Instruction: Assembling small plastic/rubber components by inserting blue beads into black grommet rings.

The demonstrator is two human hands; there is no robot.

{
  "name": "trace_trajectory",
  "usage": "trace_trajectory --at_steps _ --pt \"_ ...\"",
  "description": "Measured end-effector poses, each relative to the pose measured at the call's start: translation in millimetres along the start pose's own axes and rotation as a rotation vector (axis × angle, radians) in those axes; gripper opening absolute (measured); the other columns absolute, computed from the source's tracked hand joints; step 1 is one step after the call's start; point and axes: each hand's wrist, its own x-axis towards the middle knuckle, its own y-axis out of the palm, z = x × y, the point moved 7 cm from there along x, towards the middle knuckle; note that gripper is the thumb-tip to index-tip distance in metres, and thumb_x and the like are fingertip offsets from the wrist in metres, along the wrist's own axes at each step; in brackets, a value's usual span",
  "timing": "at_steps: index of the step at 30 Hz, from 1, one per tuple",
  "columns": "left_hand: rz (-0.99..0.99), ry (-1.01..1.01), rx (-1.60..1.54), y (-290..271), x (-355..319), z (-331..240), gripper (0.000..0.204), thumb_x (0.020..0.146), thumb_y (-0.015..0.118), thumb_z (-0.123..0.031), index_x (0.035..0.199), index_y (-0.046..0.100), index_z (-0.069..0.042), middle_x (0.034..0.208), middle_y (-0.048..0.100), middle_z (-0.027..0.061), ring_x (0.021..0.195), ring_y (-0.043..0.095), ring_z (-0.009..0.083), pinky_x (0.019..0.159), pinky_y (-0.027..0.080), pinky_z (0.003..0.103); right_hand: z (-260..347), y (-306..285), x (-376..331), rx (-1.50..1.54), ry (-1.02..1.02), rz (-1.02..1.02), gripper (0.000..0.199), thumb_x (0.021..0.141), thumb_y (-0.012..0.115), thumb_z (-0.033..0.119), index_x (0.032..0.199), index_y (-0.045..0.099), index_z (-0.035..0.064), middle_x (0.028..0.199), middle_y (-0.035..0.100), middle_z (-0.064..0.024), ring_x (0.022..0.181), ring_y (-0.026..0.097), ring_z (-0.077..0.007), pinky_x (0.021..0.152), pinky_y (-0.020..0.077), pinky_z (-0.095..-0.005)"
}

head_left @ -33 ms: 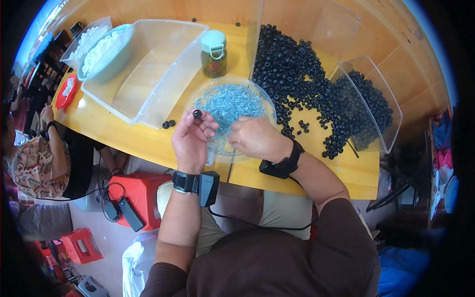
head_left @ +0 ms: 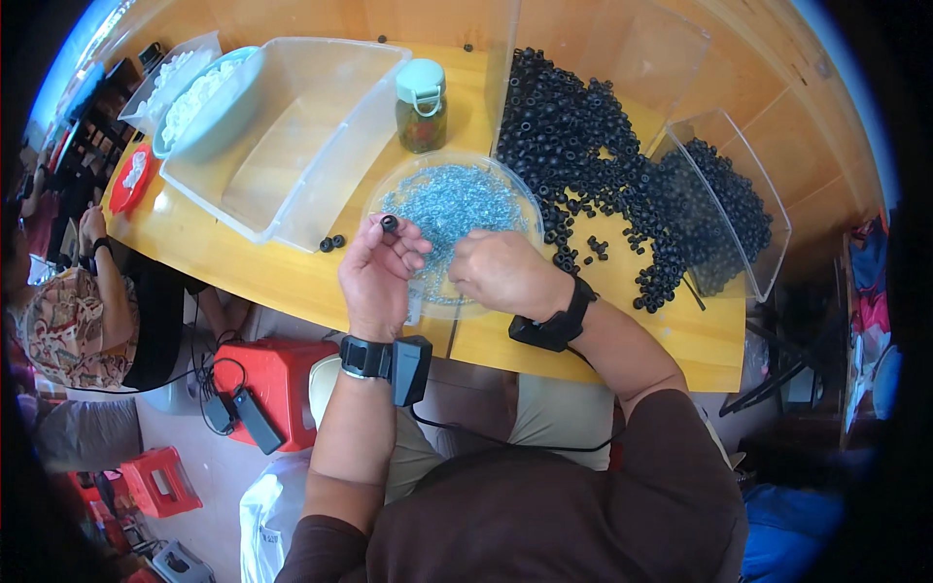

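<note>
Between thumb and forefinger my left hand (head_left: 379, 267) pinches a small black part with a round hole (head_left: 390, 223). Its other fingers are loosely curled, palm up. Just right of it, my right hand (head_left: 507, 269) is closed, back upward, over the near side of a round clear tray (head_left: 533, 207). What those fingers hold, if anything, is hidden. A layer of tiny shiny blue-silver pieces (head_left: 457, 199) is spread in the tray, under and beyond both hands.
Many similar black parts (head_left: 559, 121) are heaped at right, some inside a tilted clear bin (head_left: 777, 228). A green-lidded jar (head_left: 421, 107) stands behind the tray. Left are a large clear bin (head_left: 282, 146), a bowl of white pieces (head_left: 219, 121) and a co-worker's arm (head_left: 115, 291).
</note>
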Motion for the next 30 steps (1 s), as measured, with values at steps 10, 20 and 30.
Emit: trace_trajectory --at_steps 10,20,30 --pt "0.032 -0.044 0.029 8.5 -3.5 8.7 0.019 0.094 0.048 -0.022 0.098 0.052 -0.004 0.088 0.062 0.0132 0.076 0.063 0.0243 0.064 0.049 0.029 -13.4 -30.4 -0.3 0.252 0.083 -0.129 0.003 0.077 0.062 0.008 0.079 0.062 0.005 0.078 0.06 -0.0046 0.074 0.061 -0.0198 0.062 0.0497 -0.0299" --pt "0.16 -0.196 0.122 36.4 -13.4 42.5 0.024 0.095 0.049 -0.025 0.102 0.054 -0.002 0.087 0.063 0.0114 0.075 0.062 0.0194 0.065 0.048 0.024 -48.5 -23.5 -2.8 1.393 0.328 -0.386 0.008 0.089 0.06 0.004 0.095 0.063 -0.0007 0.085 0.065 -0.0029 0.074 0.059 -0.0057 0.067 0.049 -0.0211" --pt "0.118 -0.196 0.168 34.1 -14.5 43.0 0.023 0.096 0.045 -0.022 0.108 0.052 -0.003 0.088 0.061 0.0083 0.075 0.061 0.0168 0.064 0.046 0.024 -41.3 -17.9 0.8 1.376 0.242 -0.342 0.005 0.088 0.06 0.001 0.091 0.062 -0.0016 0.081 0.063 -0.0041 0.059 0.059 -0.0086 0.055 0.0484 -0.0219"
